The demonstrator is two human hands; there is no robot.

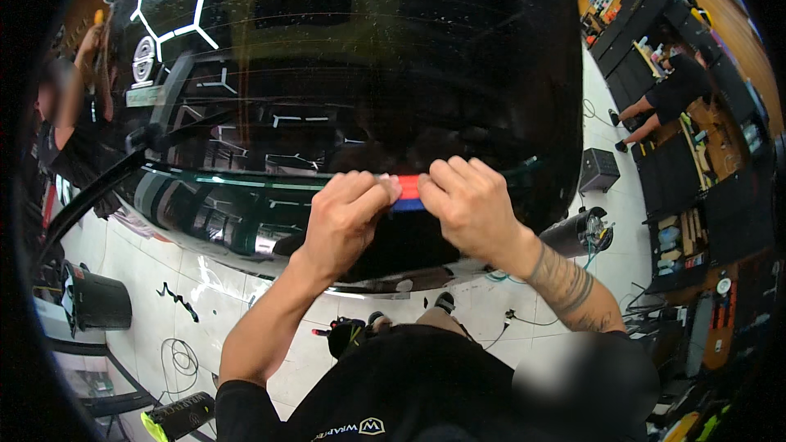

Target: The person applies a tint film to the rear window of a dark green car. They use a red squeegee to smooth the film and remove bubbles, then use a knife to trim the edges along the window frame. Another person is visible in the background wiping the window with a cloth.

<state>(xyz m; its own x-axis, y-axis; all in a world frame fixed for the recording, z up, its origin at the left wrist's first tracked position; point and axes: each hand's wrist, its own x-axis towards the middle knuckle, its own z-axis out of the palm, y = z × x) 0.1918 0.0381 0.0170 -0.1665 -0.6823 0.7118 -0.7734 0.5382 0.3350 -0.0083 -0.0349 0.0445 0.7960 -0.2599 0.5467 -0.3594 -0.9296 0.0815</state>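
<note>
Both my hands grip a red and blue squeegee [408, 189], its middle showing between them. My left hand [345, 217] is closed round its left end, and my right hand [473, 206] is closed round the other. Beneath the tool lies the lower edge of a car's dark rear window [426, 98]. Water drops dot the upper glass, and bright light strips reflect in it. My fingers hide both ends of the squeegee.
A wiper arm [98, 187] sticks out at the left. Another person [78, 110] stands beside the car there. Near the lower left is a black bin [98, 299]. A second person [675, 90] is by the black cabinets [643, 20]. A dark box [600, 169] and cables lie on the floor.
</note>
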